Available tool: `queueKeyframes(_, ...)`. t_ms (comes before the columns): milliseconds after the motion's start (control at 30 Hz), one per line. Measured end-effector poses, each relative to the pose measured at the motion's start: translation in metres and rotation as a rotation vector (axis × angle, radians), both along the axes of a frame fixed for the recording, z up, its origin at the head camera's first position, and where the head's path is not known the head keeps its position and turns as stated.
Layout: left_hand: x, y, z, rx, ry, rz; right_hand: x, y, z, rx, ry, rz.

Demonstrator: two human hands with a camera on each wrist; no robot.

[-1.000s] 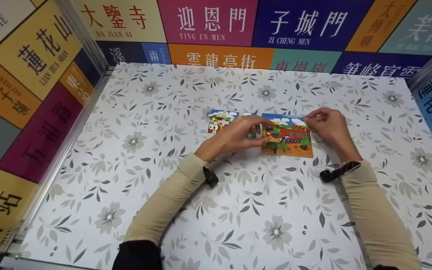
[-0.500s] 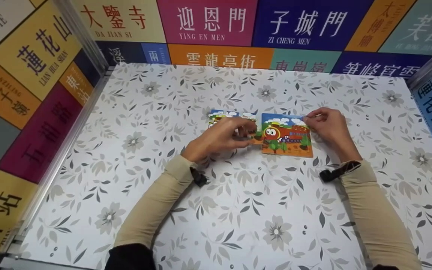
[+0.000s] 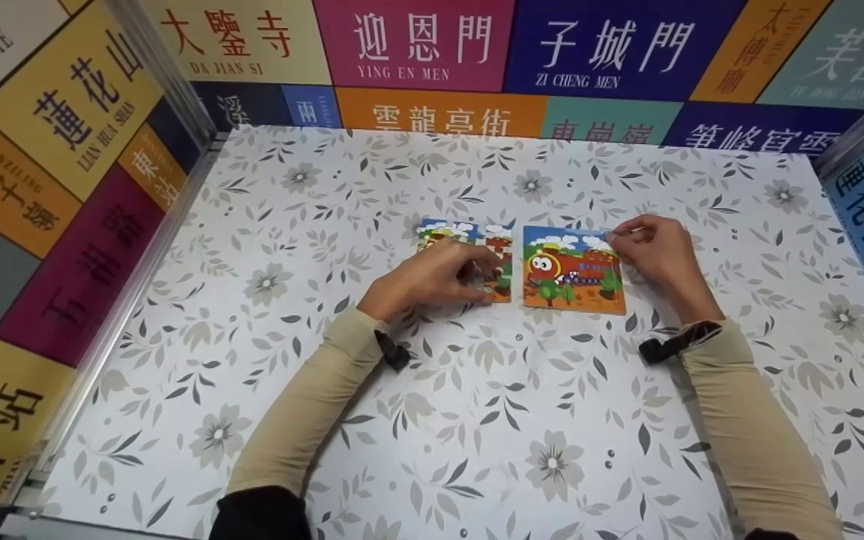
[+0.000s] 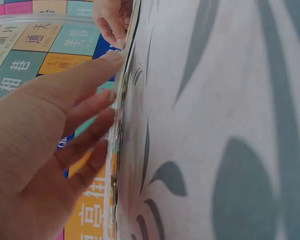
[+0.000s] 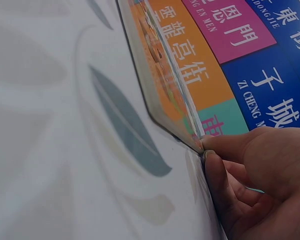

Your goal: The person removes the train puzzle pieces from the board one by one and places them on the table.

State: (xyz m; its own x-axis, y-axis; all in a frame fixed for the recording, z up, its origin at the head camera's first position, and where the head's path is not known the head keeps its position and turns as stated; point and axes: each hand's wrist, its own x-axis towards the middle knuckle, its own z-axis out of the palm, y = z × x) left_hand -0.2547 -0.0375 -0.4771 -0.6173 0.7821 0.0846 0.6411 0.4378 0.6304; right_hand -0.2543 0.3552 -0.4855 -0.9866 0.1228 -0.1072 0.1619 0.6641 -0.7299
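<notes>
A square picture board (image 3: pixel 573 270) with a red cartoon train lies flat on the table. My right hand (image 3: pixel 657 251) pinches its upper right corner between thumb and finger, as the right wrist view shows at the board's thin edge (image 5: pixel 162 100). To its left, across a small gap, lie picture pieces: a narrow upright strip (image 3: pixel 502 283) and a part with blue sky (image 3: pixel 447 226). My left hand (image 3: pixel 432 281) lies over these, its thumb and fingertips touching them; its palm hides most of the left part. In the left wrist view, the left hand (image 4: pixel 55 120) has fairly straight, spread fingers.
A white tabletop (image 3: pixel 402 420) printed with grey flowers and leaves surrounds the pieces. Colourful panels (image 3: pixel 417 45) with large characters stand along the back and both sides. A metal rail (image 3: pixel 102 330) runs along the left edge.
My left hand has moved left, off the train board and onto the pieces beside it. The train's face is uncovered, and the strip's lower part sits further left, in line. My right hand stays put.
</notes>
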Motion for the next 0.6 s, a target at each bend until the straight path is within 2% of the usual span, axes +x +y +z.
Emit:
queueKeyframes(200, 0.0021, 0.0007, -0.0005, -0.011, -0.014, -0.009, -0.0009, 0.0001, 0.0002, 0.024, 0.036, 0.013)
queueKeyframes(600, 0.0026, 0.0049, -0.0004, -0.026, -0.006, -0.006, 0.0, -0.0001, 0.0015, 0.024, 0.005, -0.001)
